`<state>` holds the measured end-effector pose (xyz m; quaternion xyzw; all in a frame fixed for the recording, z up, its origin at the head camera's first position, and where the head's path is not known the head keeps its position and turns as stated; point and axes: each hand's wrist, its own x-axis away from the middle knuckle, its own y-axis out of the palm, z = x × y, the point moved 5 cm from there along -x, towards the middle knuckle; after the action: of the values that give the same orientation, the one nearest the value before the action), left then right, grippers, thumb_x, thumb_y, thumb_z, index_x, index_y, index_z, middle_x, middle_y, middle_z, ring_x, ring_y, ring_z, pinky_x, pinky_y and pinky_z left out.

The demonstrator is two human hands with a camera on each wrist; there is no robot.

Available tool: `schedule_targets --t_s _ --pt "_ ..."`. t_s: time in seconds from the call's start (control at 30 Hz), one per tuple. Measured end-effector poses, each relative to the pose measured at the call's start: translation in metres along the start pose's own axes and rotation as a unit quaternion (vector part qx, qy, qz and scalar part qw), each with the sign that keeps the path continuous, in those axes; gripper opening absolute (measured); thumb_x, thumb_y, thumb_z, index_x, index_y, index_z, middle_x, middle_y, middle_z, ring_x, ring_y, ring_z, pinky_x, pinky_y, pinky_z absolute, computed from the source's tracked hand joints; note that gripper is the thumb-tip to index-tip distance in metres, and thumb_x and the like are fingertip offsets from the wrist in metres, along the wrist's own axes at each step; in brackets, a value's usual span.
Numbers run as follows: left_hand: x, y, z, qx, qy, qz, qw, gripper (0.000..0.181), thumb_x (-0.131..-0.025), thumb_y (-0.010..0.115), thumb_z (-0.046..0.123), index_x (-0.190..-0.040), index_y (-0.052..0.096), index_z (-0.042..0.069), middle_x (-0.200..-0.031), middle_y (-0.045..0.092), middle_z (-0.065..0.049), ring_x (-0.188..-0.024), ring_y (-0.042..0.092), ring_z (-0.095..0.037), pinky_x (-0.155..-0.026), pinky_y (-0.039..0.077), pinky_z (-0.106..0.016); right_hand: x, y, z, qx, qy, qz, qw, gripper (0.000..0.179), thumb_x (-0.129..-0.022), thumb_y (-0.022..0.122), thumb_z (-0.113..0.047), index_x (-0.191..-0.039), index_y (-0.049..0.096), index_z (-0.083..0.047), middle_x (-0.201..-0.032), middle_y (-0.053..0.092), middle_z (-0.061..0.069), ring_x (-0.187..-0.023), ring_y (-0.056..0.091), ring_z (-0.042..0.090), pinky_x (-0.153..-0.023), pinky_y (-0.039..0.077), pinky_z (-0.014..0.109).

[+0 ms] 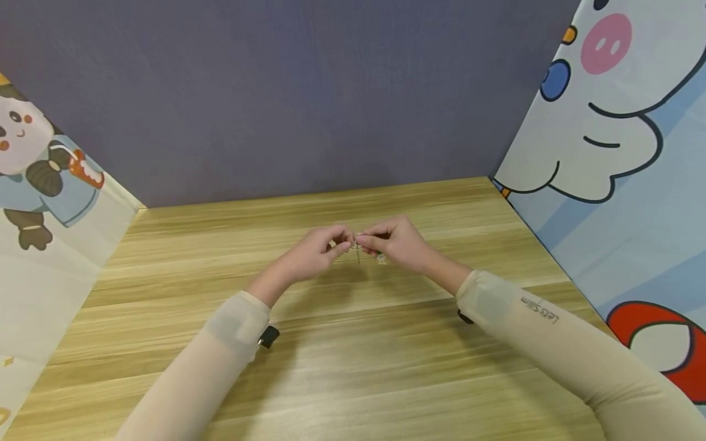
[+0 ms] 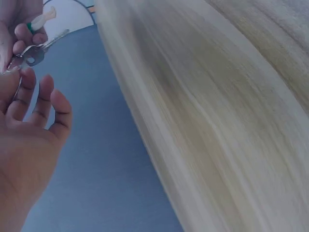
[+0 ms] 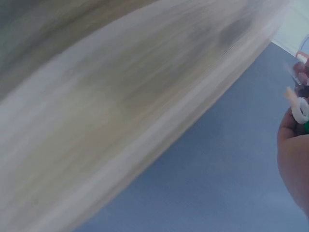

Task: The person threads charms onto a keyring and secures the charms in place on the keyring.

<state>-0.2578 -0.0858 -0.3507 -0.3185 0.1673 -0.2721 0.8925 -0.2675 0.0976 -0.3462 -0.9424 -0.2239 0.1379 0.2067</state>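
Close together over the middle of the bench (image 1: 375, 380), the two hands meet at their fingertips around a small metal key (image 2: 35, 55) on a metal ring (image 2: 16, 61). The left hand (image 1: 315, 252) pinches the ring between thumb and forefinger, its other fingers loosely bent and apart, palm side showing to the left wrist camera. The right hand (image 1: 398, 244) also has thumb and forefinger together at the ring, by the head of the key — which exact part its tips grip is too small to tell. Seen from the head, the key hangs with its blade downward between the two hands, clear of the wood-grain surface. A little charm (image 1: 381, 258), pale with a touch of green, hangs just below the right hand's fingers; the right wrist view shows a white loop (image 3: 300, 111) beside it, partly cut off by the frame edge.

Both forearms wear cream sleeves (image 1: 193, 373), dark lettering (image 1: 539, 309) on the right one, and a small black device (image 1: 269, 337) shows at the left cuff. Behind the bench stands a plain grey-violet panel (image 1: 276, 92) — at the left, a cartoon figure with a red cup (image 1: 86, 169); at the right, a white cartoon animal with a pink snout (image 1: 607, 44)
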Motion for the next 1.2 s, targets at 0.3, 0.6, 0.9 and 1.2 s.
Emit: schedule_targets --t_s 0.3,0.6,0.9,1.2 --pt "0.002 0.002 -0.006 0.067 -0.010 -0.033 0.9971 0.017 -0.110 0.059 0.018 -0.114 0.066 0.004 -0.114 0.068 -0.014 -0.108 0.062 -0.022 -0.088 0.052 -0.040 0.002 0.002 -0.015 0.166 -0.134 -0.031 0.9765 0.012 -0.101 0.073 -0.015 -0.103 0.085 -0.010 -0.088 0.078 0.005 -0.066 0.060 0.011 -0.062 0.054 0.031" --pt "0.000 0.001 -0.007 0.133 -0.004 -0.048 0.9899 0.013 -0.109 0.059 0.012 -0.107 0.063 0.000 -0.108 0.062 -0.015 -0.105 0.057 -0.025 -0.090 0.048 -0.040 0.002 0.002 -0.022 0.128 -0.153 -0.036 0.9794 0.010 -0.099 0.076 -0.011 -0.101 0.086 -0.008 -0.082 0.076 0.005 -0.066 0.060 0.010 -0.061 0.052 0.027" --pt "0.000 -0.002 -0.003 0.200 0.012 -0.032 0.9792 0.007 -0.107 0.059 0.005 -0.104 0.062 -0.001 -0.103 0.062 -0.006 -0.101 0.057 -0.025 -0.090 0.048 -0.037 0.001 -0.001 -0.016 0.011 -0.048 -0.028 0.9984 0.015 -0.102 0.073 -0.011 -0.106 0.084 -0.002 -0.092 0.078 0.014 -0.072 0.067 0.016 -0.064 0.056 0.026" --pt "-0.002 0.001 -0.003 0.228 0.017 -0.024 0.9731 0.007 -0.107 0.057 0.006 -0.102 0.061 0.006 -0.100 0.062 0.000 -0.099 0.056 -0.019 -0.094 0.047 -0.045 0.000 -0.003 -0.007 -0.025 -0.012 -0.012 0.9995 0.016 -0.103 0.072 -0.016 -0.101 0.084 -0.006 -0.085 0.075 0.013 -0.072 0.068 0.016 -0.068 0.063 0.038"
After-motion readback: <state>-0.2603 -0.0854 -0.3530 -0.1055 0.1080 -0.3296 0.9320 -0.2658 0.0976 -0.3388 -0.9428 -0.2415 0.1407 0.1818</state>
